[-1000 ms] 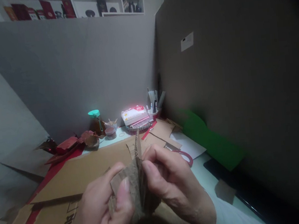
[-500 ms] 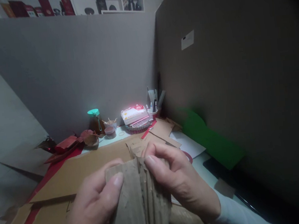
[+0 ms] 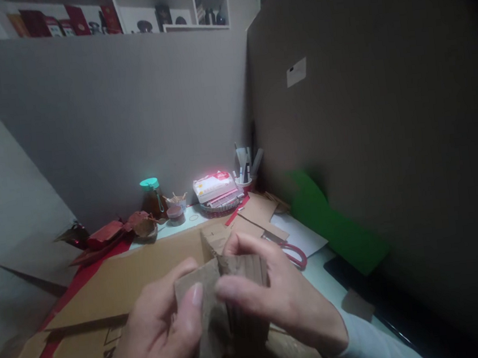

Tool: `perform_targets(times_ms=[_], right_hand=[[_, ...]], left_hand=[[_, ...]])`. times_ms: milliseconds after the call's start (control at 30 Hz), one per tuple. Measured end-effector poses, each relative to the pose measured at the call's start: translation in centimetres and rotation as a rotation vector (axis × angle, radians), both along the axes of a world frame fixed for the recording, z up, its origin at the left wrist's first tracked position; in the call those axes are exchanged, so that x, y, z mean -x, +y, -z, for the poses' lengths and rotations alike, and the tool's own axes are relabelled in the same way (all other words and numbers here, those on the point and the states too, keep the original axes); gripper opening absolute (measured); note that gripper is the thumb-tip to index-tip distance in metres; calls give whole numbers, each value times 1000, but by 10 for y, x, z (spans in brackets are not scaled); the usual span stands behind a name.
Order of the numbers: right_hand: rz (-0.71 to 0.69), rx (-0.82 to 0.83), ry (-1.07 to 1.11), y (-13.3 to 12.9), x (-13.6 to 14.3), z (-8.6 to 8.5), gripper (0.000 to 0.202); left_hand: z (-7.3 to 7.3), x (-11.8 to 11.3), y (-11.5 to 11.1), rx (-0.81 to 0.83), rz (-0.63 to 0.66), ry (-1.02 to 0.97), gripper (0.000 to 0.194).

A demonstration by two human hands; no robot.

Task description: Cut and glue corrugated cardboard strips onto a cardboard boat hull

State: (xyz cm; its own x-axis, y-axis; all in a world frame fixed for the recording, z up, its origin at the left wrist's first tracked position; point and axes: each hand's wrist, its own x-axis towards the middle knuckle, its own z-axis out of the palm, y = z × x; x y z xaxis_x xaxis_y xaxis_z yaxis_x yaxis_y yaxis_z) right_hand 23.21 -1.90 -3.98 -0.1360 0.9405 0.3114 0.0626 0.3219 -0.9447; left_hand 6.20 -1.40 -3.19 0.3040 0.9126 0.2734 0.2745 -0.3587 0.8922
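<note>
Between my hands is a piece of corrugated cardboard (image 3: 210,324), creased down its middle and rough along the top edge. My left hand (image 3: 160,324) grips its left half, thumb flat on the near face and fingers behind. My right hand (image 3: 271,289) pinches the right half near the crease, with the thumb in front and the other fingers mostly hidden behind the board. The lower part of the piece is in shadow. Beneath and beyond it lies a large brown cardboard sheet (image 3: 146,274) with dark printing.
Scissors with red handles (image 3: 295,255) lie to the right, near cardboard scraps (image 3: 261,208) and green sheet material (image 3: 338,225). At the back stand a bottle with a mint lid (image 3: 151,199), a tissue pack (image 3: 216,186) and a pen cup (image 3: 244,182). Grey panels rise behind and at right.
The cardboard's right half has turned, and its ridged inner face is now darker and less visible. My right thumb has moved down and left toward the crease. The view has tilted up slightly.
</note>
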Motion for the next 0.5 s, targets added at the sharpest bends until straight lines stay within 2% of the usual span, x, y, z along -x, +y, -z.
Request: perform_targets(times_ms=[100, 300, 367, 500], right_hand=[[9, 4, -65, -1, 1, -3, 28], [-88, 9, -6, -2, -1, 0, 23], [-90, 19, 21, -3, -2, 1, 23], [-69, 71, 66, -2, -3, 3, 25]], left_hand=[[-1, 1, -2, -51, -26, 44, 35], [7, 20, 7, 149, -43, -19, 29], [7, 23, 9, 210, 2, -66, 28], [3, 21, 12, 365, 215, -205, 24]])
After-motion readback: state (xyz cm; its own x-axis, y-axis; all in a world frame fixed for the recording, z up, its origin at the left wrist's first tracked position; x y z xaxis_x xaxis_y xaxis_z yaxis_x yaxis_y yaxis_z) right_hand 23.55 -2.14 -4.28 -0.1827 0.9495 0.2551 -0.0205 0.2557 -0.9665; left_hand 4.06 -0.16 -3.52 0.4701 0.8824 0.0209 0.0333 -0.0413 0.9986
